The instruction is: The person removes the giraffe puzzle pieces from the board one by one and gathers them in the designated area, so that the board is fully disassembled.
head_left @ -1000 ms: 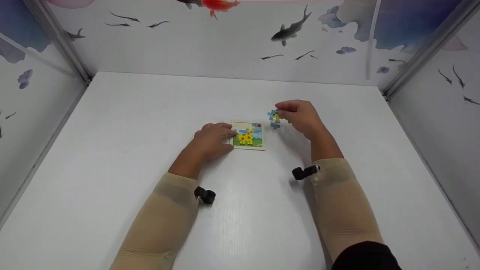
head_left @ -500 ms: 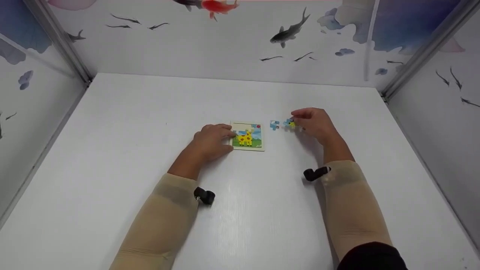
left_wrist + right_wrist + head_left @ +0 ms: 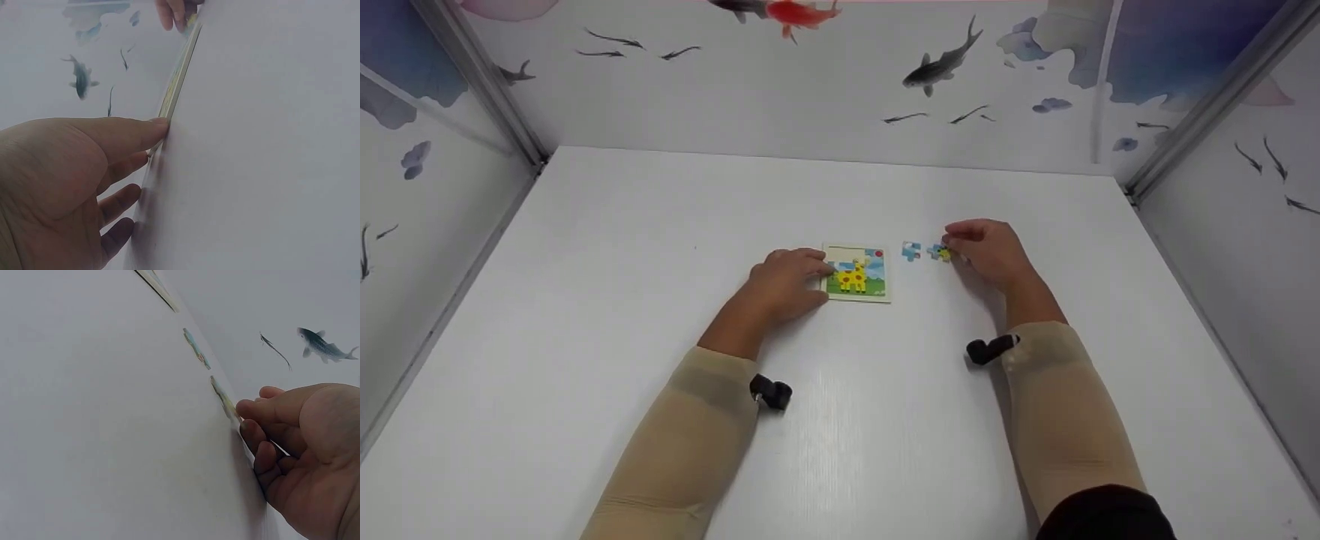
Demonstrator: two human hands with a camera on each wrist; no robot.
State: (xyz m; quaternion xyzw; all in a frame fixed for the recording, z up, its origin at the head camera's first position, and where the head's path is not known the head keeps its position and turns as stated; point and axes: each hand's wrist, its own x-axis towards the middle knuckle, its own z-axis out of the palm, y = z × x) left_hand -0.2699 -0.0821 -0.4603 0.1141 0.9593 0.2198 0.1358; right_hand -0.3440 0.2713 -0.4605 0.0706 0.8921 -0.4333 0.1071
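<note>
A pale wooden, square-framed puzzle board (image 3: 888, 279), showing a yellow giraffe picture (image 3: 851, 279) on green and blue, lies on the white counter (image 3: 840, 420). A pale bare patch shows inside the board towards its far left. At the board's left edge, the left hand (image 3: 786, 283) holds it, thumb at the near-left corner and fingers along the left side. Just right of the board lies a light-blue interlocking puzzle piece (image 3: 911, 256), apart from it. Farther right of the board, beyond that piece, the right hand (image 3: 988, 250) pinches a blue-and-yellow interlocking puzzle piece (image 3: 937, 253) between thumb and fingers. Well behind the board stands a white wall (image 3: 810, 105) printed with fish.
</note>
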